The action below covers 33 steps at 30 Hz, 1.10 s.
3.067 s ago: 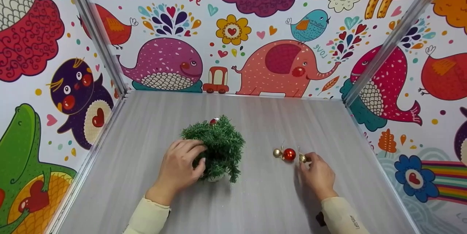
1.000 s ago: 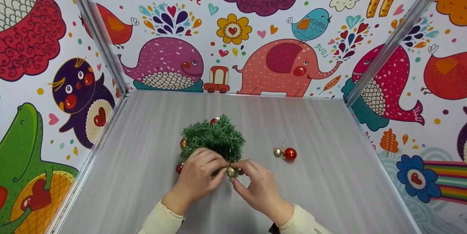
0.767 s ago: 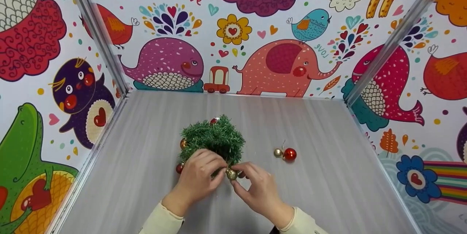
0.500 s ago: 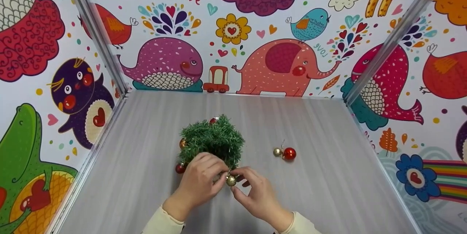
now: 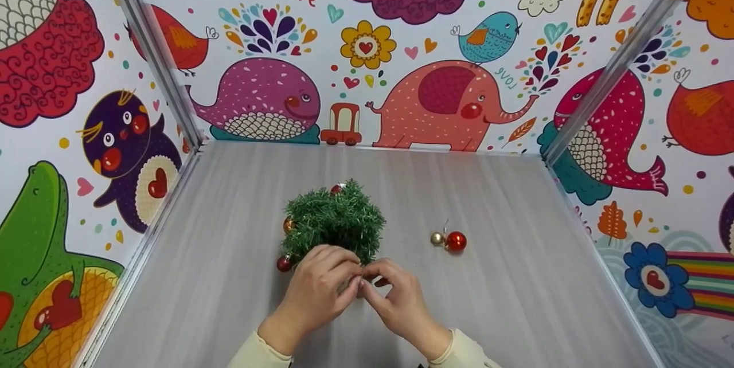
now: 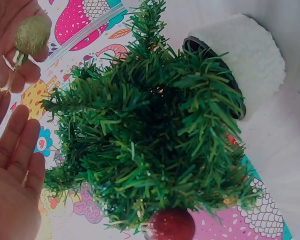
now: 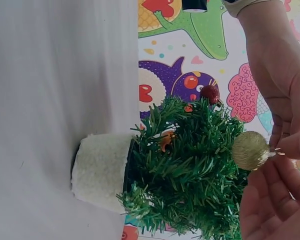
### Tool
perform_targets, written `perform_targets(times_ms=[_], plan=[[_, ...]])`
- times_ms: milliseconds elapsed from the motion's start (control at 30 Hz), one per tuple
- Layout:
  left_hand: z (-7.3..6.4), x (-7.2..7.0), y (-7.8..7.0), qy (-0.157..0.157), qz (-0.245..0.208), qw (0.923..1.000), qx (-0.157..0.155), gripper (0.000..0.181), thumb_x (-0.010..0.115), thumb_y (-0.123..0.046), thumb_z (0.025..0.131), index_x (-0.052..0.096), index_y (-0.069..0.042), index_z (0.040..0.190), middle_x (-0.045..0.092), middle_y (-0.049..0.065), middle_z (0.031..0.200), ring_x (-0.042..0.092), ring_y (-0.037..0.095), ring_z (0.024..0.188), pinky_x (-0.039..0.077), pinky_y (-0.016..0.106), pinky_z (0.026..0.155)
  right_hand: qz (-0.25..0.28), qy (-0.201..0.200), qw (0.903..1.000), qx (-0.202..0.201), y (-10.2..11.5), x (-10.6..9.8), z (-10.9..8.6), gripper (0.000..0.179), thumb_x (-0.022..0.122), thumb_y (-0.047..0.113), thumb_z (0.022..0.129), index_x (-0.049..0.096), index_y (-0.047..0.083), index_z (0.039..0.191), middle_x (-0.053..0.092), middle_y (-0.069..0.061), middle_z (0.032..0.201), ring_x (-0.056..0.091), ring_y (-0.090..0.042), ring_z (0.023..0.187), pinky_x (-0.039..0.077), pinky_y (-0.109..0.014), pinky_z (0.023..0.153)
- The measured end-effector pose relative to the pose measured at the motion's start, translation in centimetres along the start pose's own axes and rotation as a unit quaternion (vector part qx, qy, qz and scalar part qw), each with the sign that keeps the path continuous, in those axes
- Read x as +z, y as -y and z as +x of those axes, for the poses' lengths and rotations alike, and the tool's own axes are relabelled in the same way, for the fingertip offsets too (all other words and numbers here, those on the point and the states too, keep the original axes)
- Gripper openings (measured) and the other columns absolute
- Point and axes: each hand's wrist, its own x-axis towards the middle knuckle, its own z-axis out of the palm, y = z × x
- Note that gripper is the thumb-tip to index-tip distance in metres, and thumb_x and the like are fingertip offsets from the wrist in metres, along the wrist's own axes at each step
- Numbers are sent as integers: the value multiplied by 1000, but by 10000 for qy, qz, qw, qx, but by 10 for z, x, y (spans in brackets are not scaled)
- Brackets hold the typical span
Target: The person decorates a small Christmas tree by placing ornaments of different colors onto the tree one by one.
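Observation:
A small green artificial Christmas tree (image 5: 335, 219) stands on the table in a white fuzzy pot (image 7: 102, 170). In front of it the fingertips of my left hand (image 5: 321, 285) and right hand (image 5: 398, 296) meet. A gold glitter bauble (image 7: 251, 150) hangs between them, hidden by the fingers in the head view. My right thumb and finger pinch at the bauble's cap. In the left wrist view its thin gold loop (image 6: 13, 75) runs down to my left fingertips, which pinch it. Red baubles (image 6: 172, 224) and an orange-gold one (image 5: 288, 224) hang on the tree.
To the tree's right, a red bauble (image 5: 456, 242) and a smaller gold bauble (image 5: 437, 239) lie close together on the grey table (image 5: 487, 196). Cartoon-printed walls (image 5: 401, 41) with metal corner posts (image 5: 152, 53) enclose the table.
My right hand has brought the gold bauble from the table's right side to the tree. My left hand has shifted from the tree's side to its front. Both hands have since dropped slightly.

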Motion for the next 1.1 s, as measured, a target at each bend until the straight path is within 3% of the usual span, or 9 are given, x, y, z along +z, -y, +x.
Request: perform_targets(times_ms=[400,600,800,1100], plan=[[-9,-6,2,50,413,9991,64,4,73,-15,77,73,-15,81,67,-4,91,64,16,88,49,37,88,197,239,9991,276,-1,-1,2,10,67,16,96,68,26,94,66,13,91,65,-6,80,56,-28,64],[-15,-6,4,-161,616,9980,-50,6,73,-13,74,71,-16,77,67,-4,89,63,17,86,49,38,88,-45,241,9996,104,-7,3,1,8,67,16,96,68,24,94,65,13,89,64,-4,78,56,-30,64],[-18,-4,5,-439,812,9954,-259,8,72,-12,76,68,-18,73,66,-5,87,62,18,85,48,38,88,-461,93,9986,-255,-10,8,4,13,70,11,93,67,24,94,64,15,89,62,-2,76,54,-22,64],[-22,3,11,-629,1149,9900,-530,6,70,-14,77,68,-16,71,67,-2,86,63,20,85,49,40,88,-881,-65,9952,-415,-15,14,8,12,69,13,93,66,25,92,63,16,88,61,0,75,51,-16,65]])
